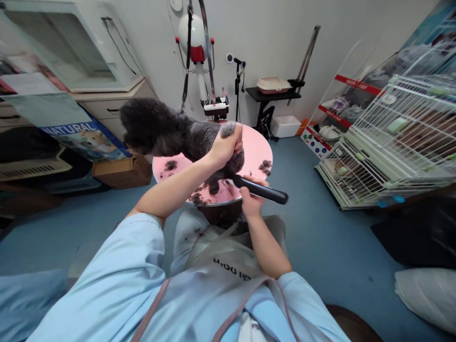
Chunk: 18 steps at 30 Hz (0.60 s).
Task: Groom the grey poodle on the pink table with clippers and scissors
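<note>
A dark grey, curly-coated dog stands on a round pink grooming table, its head to the left. My left hand is closed at the dog's rear, around its tail, whose fluffy grey tip pokes out above the fist. In my right hand is a black hair clipper, its head pointing left at the dog's hind leg. Whether the blade touches the coat I cannot tell. Clumps of cut dark fur lie on the tabletop.
A black strap hangs down to the dog's back from above. Behind the table stand a white dryer and a black side table with a litter tray. Wire cages are at right, a cardboard box at left.
</note>
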{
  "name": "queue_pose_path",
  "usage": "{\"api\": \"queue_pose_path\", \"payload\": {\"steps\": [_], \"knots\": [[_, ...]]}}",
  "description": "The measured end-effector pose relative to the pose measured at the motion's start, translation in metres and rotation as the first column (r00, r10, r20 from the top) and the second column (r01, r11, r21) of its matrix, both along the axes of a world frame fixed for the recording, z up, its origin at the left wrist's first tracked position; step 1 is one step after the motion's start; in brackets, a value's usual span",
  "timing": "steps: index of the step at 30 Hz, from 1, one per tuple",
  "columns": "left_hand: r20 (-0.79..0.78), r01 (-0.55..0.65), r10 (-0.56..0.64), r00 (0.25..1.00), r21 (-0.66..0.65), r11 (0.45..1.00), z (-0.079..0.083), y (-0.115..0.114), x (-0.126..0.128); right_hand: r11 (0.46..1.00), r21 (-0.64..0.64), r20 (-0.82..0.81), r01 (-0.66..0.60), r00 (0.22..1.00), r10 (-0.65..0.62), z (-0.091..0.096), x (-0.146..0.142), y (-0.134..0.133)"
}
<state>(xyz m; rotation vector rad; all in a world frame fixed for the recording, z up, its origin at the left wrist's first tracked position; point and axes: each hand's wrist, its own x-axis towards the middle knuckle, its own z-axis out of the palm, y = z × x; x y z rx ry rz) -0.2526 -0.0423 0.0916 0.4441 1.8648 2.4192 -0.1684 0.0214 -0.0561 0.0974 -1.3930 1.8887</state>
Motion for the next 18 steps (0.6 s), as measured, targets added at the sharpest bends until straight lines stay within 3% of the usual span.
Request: {"api": "queue_pose_path", "payload": {"steps": [2, 7, 10, 12, 16, 18], "knots": [[0.015, 0.006, -0.006, 1.0, 0.004, 1.0, 0.0, 0.001, -0.001, 0.999, -0.046, -0.051, 0.015, 0.999, -0.017, 0.002, -0.003, 0.0], [0.009, -0.02, 0.02, 1.0, 0.047, 0.999, 0.003, 0.002, -0.004, 0.979, 0.168, 0.096, -0.117, 0.99, 0.102, -0.011, -0.005, -0.007], [0.008, 0.004, -0.004, 1.0, 0.055, 0.998, 0.005, 0.0, -0.006, 0.988, 0.152, 0.083, -0.042, 0.996, 0.03, -0.019, -0.001, -0.011], [0.01, 0.007, -0.007, 1.0, 0.055, 0.998, 0.005, -0.001, -0.008, 0.993, 0.119, 0.065, 0.002, 0.998, -0.01, -0.019, 0.0, -0.012], [0.011, -0.046, 0.046, 0.999, 0.07, 0.996, 0.007, -0.004, -0.012, 0.966, 0.236, 0.117, -0.105, 0.99, 0.079, -0.011, -0.001, -0.016], [0.017, -0.05, 0.049, 0.999, 0.077, 0.996, 0.008, -0.004, -0.013, 0.967, 0.239, 0.094, -0.084, 0.994, 0.063, -0.007, -0.001, -0.017]]}}
